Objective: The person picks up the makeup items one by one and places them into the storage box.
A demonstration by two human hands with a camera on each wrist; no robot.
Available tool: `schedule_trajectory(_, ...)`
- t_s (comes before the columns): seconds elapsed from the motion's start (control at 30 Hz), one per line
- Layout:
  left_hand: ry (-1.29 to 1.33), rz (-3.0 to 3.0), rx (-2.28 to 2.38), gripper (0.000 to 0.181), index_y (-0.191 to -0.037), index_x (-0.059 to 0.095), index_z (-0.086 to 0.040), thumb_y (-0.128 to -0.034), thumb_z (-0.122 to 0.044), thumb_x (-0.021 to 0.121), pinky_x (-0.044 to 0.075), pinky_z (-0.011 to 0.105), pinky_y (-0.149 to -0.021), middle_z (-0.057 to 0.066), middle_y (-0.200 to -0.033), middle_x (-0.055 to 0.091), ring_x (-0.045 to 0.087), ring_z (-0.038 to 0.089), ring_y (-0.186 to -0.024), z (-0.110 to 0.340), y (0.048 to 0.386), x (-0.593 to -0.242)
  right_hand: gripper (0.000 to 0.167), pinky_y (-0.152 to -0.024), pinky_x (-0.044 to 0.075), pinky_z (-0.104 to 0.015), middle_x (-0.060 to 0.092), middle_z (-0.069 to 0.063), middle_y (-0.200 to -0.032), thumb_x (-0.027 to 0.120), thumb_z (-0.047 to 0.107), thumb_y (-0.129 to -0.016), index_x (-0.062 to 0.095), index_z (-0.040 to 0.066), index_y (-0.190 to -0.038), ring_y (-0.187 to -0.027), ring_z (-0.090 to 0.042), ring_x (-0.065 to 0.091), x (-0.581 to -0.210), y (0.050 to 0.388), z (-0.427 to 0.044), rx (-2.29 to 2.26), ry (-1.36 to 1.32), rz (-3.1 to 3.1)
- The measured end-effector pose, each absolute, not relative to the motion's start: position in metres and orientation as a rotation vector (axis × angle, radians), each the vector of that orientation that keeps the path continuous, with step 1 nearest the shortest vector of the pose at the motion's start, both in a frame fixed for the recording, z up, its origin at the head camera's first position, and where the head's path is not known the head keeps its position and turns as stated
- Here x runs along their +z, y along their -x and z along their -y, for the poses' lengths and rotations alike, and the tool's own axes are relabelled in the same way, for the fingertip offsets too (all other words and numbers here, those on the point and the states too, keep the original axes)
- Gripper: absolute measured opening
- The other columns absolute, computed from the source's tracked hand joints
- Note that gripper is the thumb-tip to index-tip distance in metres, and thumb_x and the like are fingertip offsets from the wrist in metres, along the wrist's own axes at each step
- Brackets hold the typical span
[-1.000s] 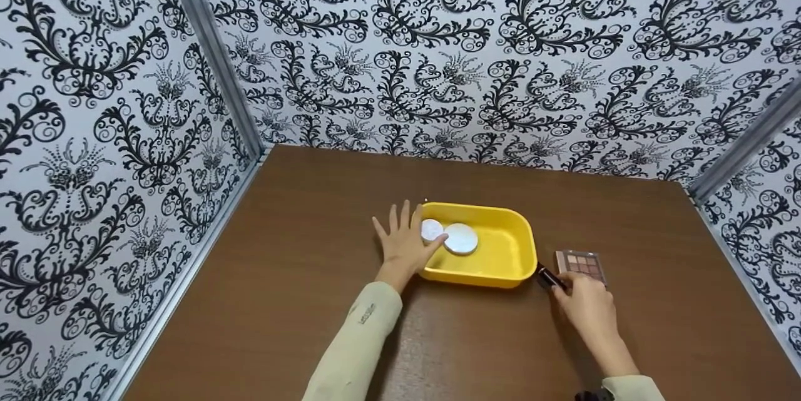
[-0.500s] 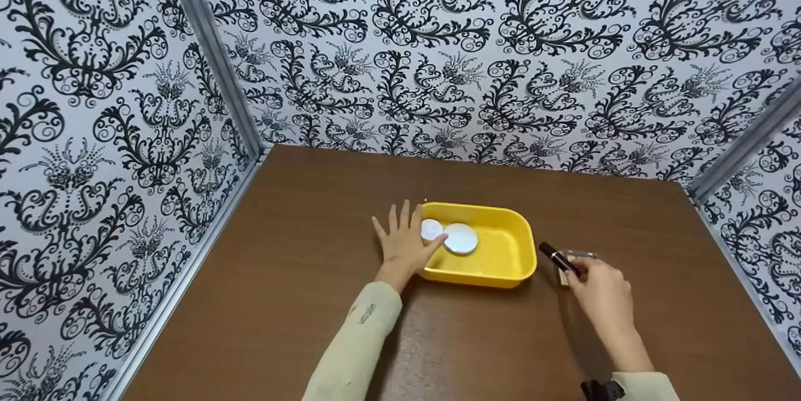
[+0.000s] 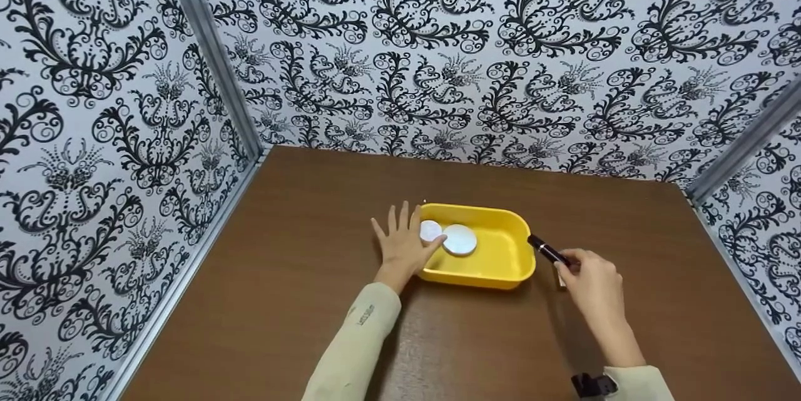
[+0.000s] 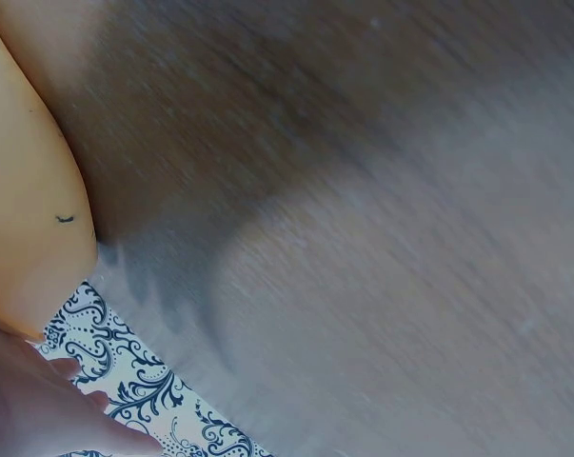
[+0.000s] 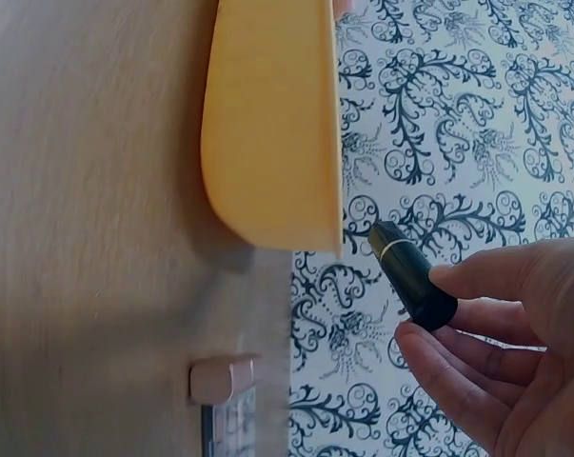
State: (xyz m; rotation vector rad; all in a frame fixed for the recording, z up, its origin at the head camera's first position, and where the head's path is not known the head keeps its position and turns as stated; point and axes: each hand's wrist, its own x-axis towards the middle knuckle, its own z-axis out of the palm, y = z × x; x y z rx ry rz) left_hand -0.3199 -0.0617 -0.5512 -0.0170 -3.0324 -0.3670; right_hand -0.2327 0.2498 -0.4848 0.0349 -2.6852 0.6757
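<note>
Brown tbl (image 3: 300, 213), b/w wallpaper (image 3: 432, 57) — dark tube (image 3: 548, 250) near yellow tray (image 3: 499, 256).

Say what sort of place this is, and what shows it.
Likely a staged booth, perhaps for recording: black-and-white patterned panels stand behind and beside a brown table, with metal posts at the corners.

tray (image 3: 500, 254): yellow | discs (image 3: 460, 240): white | tube (image 3: 546, 249): black (pale-banded) | walls (image 3: 438, 44): black-on-white scrolls

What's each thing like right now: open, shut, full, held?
Yellow tray: upright, open-topped, partly filled.
Two white discs: lying inside the tray.
Black tube: held above the table, seemingly capped.
Eyeshadow palette: on the table, mostly hidden; can't tell if open.
Left hand: fingers spread.
Right hand: pinching the tube.
</note>
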Motion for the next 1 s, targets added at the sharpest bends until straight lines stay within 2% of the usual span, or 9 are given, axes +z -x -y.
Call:
schedule_trajectory(0.2, 0.018, 3.031, -0.356, 0.094, -0.161, 0.019, -0.025, -0.0876, -0.083, 0.032, 0.004, 0.071, -0.120, 0.006, -0.169, 0.016, 0.014, 0.034, -0.156, 0.063, 0.320, -0.552, 0.021, -0.066, 0.058, -0.047, 0.074, -0.019, -0.097, 0.073, 0.015, -0.090, 0.074, 0.001, -0.105, -0.082, -0.032, 0.072, -0.481, 0.236, -0.237, 0.747, -0.047, 2.705)
schedule_trajectory(0.43, 0.018, 3.045, -0.376, 0.094, -0.161, 0.017, -0.026, -0.0880, -0.083, 0.031, -0.001, 0.071, -0.120, 0.005, -0.169, 0.012, 0.011, 0.034, -0.156, 0.063, 0.321, -0.554, 0.021, -0.071, 0.061, -0.046, 0.075, -0.018, -0.099, 0.074, 0.016, -0.090, 0.075, 0.002, -0.106, -0.083, -0.031, 0.072, -0.482, 0.239, -0.221, 0.781, -0.066, 2.725)
schedule_trajectory(0.7, 0.018, 3.019, -0.360, 0.094, -0.161, 0.020, -0.026, -0.0869, -0.083, 0.033, 0.006, 0.071, -0.120, 0.005, -0.169, 0.017, 0.013, 0.033, -0.156, 0.062, 0.323, -0.557, 0.020, -0.076, 0.059, -0.045, 0.076, -0.016, -0.094, 0.078, 0.014, -0.086, 0.076, 0.001, -0.101, -0.083, -0.029, 0.072, -0.492, 0.245, -0.202, 0.791, -0.167, 2.702)
schedule_trajectory(0.83, 0.012, 3.019, -0.346, 0.094, -0.161, 0.019, -0.026, -0.0870, -0.083, 0.033, 0.006, 0.071, -0.120, 0.005, -0.168, 0.018, 0.013, 0.033, -0.156, 0.061, 0.324, -0.557, 0.020, -0.093, 0.050, -0.053, 0.077, -0.014, -0.092, 0.079, 0.014, -0.085, 0.076, 0.002, -0.100, -0.083, -0.029, 0.072, -0.498, 0.248, -0.192, 0.808, -0.210, 2.728)
schedule_trajectory(0.93, 0.010, 3.023, -0.340, 0.094, -0.161, 0.019, -0.026, -0.0870, -0.083, 0.032, 0.006, 0.071, -0.120, 0.005, -0.169, 0.018, 0.013, 0.033, -0.156, 0.061, 0.324, -0.557, 0.018, -0.094, 0.049, -0.054, 0.077, -0.012, -0.090, 0.080, 0.015, -0.084, 0.077, 0.004, -0.098, -0.083, -0.028, 0.073, -0.504, 0.250, -0.184, 0.833, -0.226, 2.754)
schedule_trajectory(1.0, 0.013, 3.026, -0.339, 0.094, -0.161, 0.019, -0.026, -0.0871, -0.083, 0.032, 0.007, 0.071, -0.120, 0.004, -0.169, 0.017, 0.013, 0.033, -0.156, 0.060, 0.324, -0.557, 0.016, -0.086, 0.056, -0.047, 0.077, -0.010, -0.090, 0.080, 0.015, -0.084, 0.077, 0.005, -0.097, -0.083, -0.026, 0.073, -0.507, 0.251, -0.179, 0.850, -0.223, 2.775)
